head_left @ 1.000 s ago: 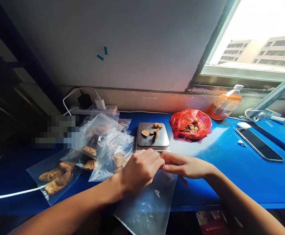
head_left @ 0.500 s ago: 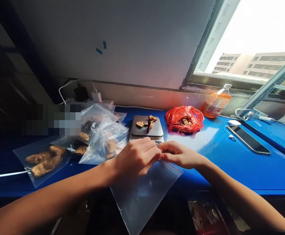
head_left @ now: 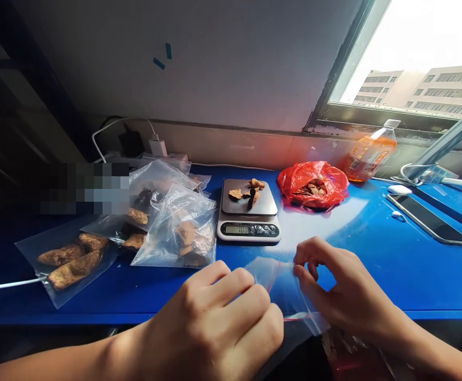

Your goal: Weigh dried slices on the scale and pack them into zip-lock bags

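Between my two hands is a clear zip-lock bag (head_left: 290, 291) with a red line along its mouth, which now gapes. My left hand (head_left: 223, 323) is closed on the bag's left side, the fingertips hidden behind the knuckles. At the other side of the mouth, my right hand (head_left: 338, 280) pinches the bag's edge between thumb and bent fingers. Beyond them stands a digital kitchen scale (head_left: 250, 209) with a lit display. Several brown dried pieces (head_left: 250, 193) lie on its metal plate.
Clear bags (head_left: 175, 227) of brown dried chunks (head_left: 72, 264) lie at the left. Right of the scale sit a red plastic bag (head_left: 314, 185) with dried pieces, an orange drink bottle (head_left: 371, 151), a phone (head_left: 429, 217) and earphone pieces (head_left: 398, 216). The blue table (head_left: 373, 233) ends just below my hands.
Both hands have come nearer and lower, bringing the zip-lock bag with them. Its mouth has been pulled apart, and my right hand has moved rightward. The scale's display has come into sight.
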`<act>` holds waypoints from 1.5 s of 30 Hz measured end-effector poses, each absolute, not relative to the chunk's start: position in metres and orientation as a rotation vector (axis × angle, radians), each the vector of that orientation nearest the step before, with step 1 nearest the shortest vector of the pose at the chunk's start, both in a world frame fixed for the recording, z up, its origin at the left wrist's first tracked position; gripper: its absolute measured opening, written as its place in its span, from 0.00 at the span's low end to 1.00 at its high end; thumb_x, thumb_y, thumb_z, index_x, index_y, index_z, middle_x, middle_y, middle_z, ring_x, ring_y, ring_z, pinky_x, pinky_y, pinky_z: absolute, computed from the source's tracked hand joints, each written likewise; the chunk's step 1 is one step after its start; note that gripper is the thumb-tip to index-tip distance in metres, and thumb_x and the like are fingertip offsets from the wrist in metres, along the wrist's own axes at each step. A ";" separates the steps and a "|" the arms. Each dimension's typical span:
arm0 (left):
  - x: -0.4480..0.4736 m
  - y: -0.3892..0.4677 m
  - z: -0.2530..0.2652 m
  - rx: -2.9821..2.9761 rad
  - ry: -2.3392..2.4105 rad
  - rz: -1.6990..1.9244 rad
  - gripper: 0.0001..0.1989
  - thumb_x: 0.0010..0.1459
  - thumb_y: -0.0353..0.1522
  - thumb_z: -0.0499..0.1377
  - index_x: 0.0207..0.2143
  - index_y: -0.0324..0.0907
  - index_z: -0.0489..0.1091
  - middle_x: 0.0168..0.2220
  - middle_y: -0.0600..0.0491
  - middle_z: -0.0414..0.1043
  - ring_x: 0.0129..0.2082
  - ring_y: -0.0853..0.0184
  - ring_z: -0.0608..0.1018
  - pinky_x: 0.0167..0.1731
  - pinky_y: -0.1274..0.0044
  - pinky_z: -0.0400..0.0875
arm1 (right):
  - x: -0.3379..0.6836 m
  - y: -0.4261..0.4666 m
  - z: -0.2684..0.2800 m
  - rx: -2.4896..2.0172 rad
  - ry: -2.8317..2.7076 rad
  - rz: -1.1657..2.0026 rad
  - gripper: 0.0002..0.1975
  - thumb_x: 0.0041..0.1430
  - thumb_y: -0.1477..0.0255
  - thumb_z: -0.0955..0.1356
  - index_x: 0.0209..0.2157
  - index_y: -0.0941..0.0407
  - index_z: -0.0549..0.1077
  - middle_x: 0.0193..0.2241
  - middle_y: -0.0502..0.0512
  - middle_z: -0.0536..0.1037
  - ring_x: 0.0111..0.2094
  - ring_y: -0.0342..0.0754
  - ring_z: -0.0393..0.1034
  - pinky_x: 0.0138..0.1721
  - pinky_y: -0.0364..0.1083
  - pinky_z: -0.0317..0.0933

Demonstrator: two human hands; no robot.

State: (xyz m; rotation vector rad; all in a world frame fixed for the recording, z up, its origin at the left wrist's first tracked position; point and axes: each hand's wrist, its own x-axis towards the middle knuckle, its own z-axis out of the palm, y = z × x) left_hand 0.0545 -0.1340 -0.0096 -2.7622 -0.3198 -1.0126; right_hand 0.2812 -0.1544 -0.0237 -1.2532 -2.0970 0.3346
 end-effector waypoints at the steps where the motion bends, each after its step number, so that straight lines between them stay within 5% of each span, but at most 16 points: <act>1: 0.054 -0.130 -0.007 -2.757 -0.337 -1.001 0.11 0.62 0.24 0.49 0.33 0.39 0.70 0.25 0.53 0.71 0.27 0.67 0.73 0.28 0.74 0.67 | 0.278 -0.156 -0.022 -1.215 -2.126 0.340 0.05 0.58 0.78 0.64 0.34 0.53 0.66 0.25 0.46 0.71 0.25 0.39 0.65 0.28 0.38 0.62; 7: 0.057 -0.115 0.021 -2.738 -0.221 -0.875 0.09 0.63 0.26 0.52 0.34 0.43 0.70 0.29 0.54 0.72 0.36 0.66 0.76 0.41 0.73 0.73 | 0.260 -0.154 -0.016 -0.940 -2.219 0.392 0.19 0.56 0.76 0.67 0.49 0.49 0.67 0.41 0.54 0.75 0.41 0.47 0.73 0.41 0.43 0.69; 11: 0.054 -0.118 0.037 -2.742 -0.264 -0.923 0.06 0.61 0.32 0.55 0.40 0.46 0.71 0.45 0.50 0.74 0.50 0.61 0.74 0.48 0.68 0.72 | 0.257 -0.147 -0.018 -0.998 -2.246 0.279 0.42 0.50 0.67 0.73 0.63 0.51 0.53 0.58 0.63 0.61 0.61 0.59 0.56 0.52 0.53 0.68; 14: 0.048 -0.118 0.041 -2.815 -0.381 -0.803 0.27 0.53 0.45 0.63 0.54 0.51 0.65 0.60 0.48 0.63 0.59 0.51 0.66 0.57 0.58 0.63 | 0.252 -0.135 -0.010 -0.946 -2.351 0.199 0.51 0.46 0.59 0.75 0.66 0.51 0.48 0.62 0.63 0.54 0.66 0.62 0.42 0.58 0.57 0.62; 16: 0.044 -0.115 0.038 -2.849 -0.479 -0.671 0.42 0.44 0.50 0.67 0.61 0.53 0.58 0.65 0.47 0.56 0.62 0.46 0.61 0.59 0.52 0.57 | 0.247 -0.125 -0.003 -0.900 -2.380 0.188 0.52 0.44 0.56 0.75 0.66 0.51 0.49 0.62 0.63 0.54 0.66 0.63 0.41 0.60 0.60 0.58; 18: 0.040 -0.111 0.034 -2.863 -0.575 -0.564 0.49 0.40 0.49 0.69 0.63 0.53 0.52 0.66 0.46 0.53 0.63 0.45 0.60 0.60 0.51 0.54 | 0.241 -0.116 0.003 -0.825 -2.369 0.214 0.47 0.43 0.55 0.76 0.62 0.53 0.57 0.60 0.63 0.57 0.64 0.62 0.46 0.60 0.59 0.57; 21: 0.033 -0.098 0.030 -2.843 -0.670 -0.573 0.44 0.48 0.41 0.66 0.64 0.52 0.49 0.64 0.46 0.57 0.61 0.50 0.64 0.59 0.56 0.58 | 0.240 -0.102 0.006 -0.737 -2.205 0.278 0.25 0.50 0.58 0.73 0.47 0.55 0.70 0.50 0.61 0.67 0.54 0.54 0.62 0.52 0.52 0.65; 24: 0.023 -0.075 0.032 -2.759 -0.753 -0.695 0.39 0.53 0.38 0.63 0.64 0.54 0.49 0.60 0.47 0.63 0.57 0.51 0.68 0.54 0.58 0.64 | 0.252 -0.084 0.005 -0.809 -1.952 0.215 0.09 0.59 0.65 0.67 0.38 0.56 0.70 0.37 0.56 0.73 0.38 0.46 0.69 0.40 0.47 0.67; 26: 0.015 -0.055 0.037 -2.709 -0.910 -0.779 0.42 0.51 0.42 0.65 0.64 0.53 0.47 0.59 0.47 0.63 0.54 0.50 0.70 0.52 0.56 0.66 | 0.265 -0.065 0.002 -0.885 -1.873 0.120 0.09 0.61 0.67 0.66 0.41 0.56 0.68 0.36 0.55 0.74 0.37 0.46 0.69 0.40 0.48 0.65; 31: -0.002 -0.014 0.047 -2.692 -1.246 -1.232 0.47 0.51 0.49 0.64 0.65 0.45 0.44 0.59 0.43 0.62 0.53 0.49 0.71 0.50 0.56 0.69 | 0.279 -0.008 -0.017 -1.029 -2.150 0.067 0.39 0.53 0.54 0.70 0.61 0.56 0.56 0.53 0.65 0.67 0.53 0.56 0.63 0.52 0.57 0.60; 33: -0.004 -0.007 0.046 -2.694 -1.277 -1.396 0.46 0.51 0.49 0.64 0.64 0.43 0.44 0.58 0.43 0.63 0.52 0.50 0.72 0.49 0.57 0.70 | 0.273 0.011 -0.023 -1.033 -2.290 0.041 0.43 0.51 0.50 0.70 0.63 0.55 0.55 0.58 0.67 0.62 0.57 0.59 0.59 0.54 0.58 0.58; 36: -0.003 -0.005 0.040 -2.706 -1.314 -1.498 0.46 0.48 0.48 0.65 0.63 0.45 0.47 0.57 0.43 0.63 0.52 0.49 0.73 0.49 0.58 0.71 | 0.258 0.031 -0.029 -1.013 -2.458 0.089 0.36 0.52 0.50 0.70 0.58 0.52 0.65 0.54 0.63 0.66 0.53 0.57 0.62 0.51 0.56 0.59; 39: -0.001 -0.008 0.032 -2.732 -1.316 -1.537 0.43 0.47 0.46 0.66 0.61 0.49 0.49 0.57 0.44 0.63 0.54 0.50 0.72 0.52 0.58 0.69 | 0.248 0.040 -0.033 -1.055 -2.484 0.144 0.20 0.55 0.56 0.69 0.44 0.55 0.75 0.40 0.57 0.72 0.42 0.50 0.66 0.45 0.50 0.61; 45: 0.003 -0.012 0.021 -2.782 -1.265 -1.484 0.42 0.47 0.44 0.66 0.59 0.46 0.50 0.58 0.44 0.61 0.56 0.53 0.70 0.55 0.59 0.66 | 0.247 0.040 -0.041 -1.041 -2.297 0.101 0.05 0.50 0.72 0.70 0.29 0.58 0.71 0.28 0.52 0.71 0.32 0.45 0.64 0.38 0.44 0.59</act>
